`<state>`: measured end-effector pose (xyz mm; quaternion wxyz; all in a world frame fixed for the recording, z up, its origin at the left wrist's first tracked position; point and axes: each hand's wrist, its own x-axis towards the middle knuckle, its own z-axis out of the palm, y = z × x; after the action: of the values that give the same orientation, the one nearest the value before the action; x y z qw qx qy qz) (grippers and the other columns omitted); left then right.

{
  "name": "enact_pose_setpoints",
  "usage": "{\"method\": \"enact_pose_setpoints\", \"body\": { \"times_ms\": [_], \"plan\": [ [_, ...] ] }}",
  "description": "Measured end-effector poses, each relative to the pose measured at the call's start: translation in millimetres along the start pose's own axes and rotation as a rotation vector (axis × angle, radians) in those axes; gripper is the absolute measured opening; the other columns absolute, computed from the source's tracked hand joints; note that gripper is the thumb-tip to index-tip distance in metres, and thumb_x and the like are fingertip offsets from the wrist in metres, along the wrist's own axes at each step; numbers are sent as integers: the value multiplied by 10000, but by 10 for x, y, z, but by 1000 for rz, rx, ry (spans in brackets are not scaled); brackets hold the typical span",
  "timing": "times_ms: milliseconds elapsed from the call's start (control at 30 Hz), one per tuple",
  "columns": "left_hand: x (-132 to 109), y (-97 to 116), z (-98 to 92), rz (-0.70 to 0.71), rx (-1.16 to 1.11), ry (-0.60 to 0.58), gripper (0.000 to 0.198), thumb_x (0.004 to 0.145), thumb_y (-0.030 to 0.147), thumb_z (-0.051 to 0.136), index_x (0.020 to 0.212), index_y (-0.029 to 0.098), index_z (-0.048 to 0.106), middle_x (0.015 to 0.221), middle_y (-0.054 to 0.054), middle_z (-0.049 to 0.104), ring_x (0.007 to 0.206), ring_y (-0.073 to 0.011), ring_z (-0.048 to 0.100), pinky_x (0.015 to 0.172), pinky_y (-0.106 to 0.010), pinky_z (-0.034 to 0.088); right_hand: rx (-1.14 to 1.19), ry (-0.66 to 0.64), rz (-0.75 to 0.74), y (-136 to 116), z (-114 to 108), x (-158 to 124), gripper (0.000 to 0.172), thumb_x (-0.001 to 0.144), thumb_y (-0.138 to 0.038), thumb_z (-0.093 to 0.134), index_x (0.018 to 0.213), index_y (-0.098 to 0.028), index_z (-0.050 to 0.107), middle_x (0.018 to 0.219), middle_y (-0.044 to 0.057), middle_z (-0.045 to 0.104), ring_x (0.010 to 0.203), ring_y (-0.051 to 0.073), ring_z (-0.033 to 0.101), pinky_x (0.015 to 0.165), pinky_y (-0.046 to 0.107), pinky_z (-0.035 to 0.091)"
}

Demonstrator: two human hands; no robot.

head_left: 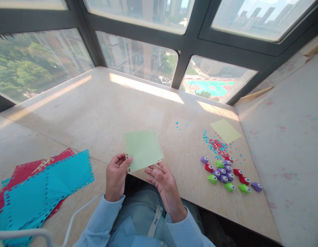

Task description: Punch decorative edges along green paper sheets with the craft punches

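- Pinching the paper (pixel 145 147) by its left edge: left hand (pixel 117 176), thumb uppermost.
- Right hand (pixel 162 183): fingers loosely spread by the paper's near edge, contact unclear.
- Paper: over the ledge's (pixel 97 113) near side.

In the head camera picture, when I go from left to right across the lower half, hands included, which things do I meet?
Blue and red sheets with punched edges → left hand → light green sheet → right hand → small eye-marked pieces → patterned wall.

Pale green paper (pixel 143 149), red-and-blue confetti (pixel 218 147)
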<state>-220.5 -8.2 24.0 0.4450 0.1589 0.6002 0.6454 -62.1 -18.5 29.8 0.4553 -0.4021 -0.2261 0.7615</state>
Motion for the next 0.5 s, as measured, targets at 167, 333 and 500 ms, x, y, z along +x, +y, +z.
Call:
{"method": "enact_pose_setpoints", "body": {
  "times_ms": [167,333,500],
  "plan": [
    [-119,-136,89,59,-56,-102,427,610,314,849,914,166,590,837,-23,711,737,-134,665,681,-227,528,-294,-26,-120,-94,61,413,411,745,-500,729,961,-153,692,916,75,733,793,220,687,733,394,580],
    [99,148,17,129,-23,-203,513,651,393,824,1084,181,647,981,-65,729,837,-192,679,747,-303,544,-530,-166,-170,-213,-106,779,354,717,-508,723,870,-189,709,799,16,695,644,156,608,556,312,541],
    [393,500,-57,74,455,-426,467,597,501,817,896,152,738,788,-55,721,678,-198,634,569,-261,476,-749,-344,-222,-340,-199,959,310,742,-477,700,657,-183,652,573,-33,566,501,94,466,465,237,399]
  ]
}}
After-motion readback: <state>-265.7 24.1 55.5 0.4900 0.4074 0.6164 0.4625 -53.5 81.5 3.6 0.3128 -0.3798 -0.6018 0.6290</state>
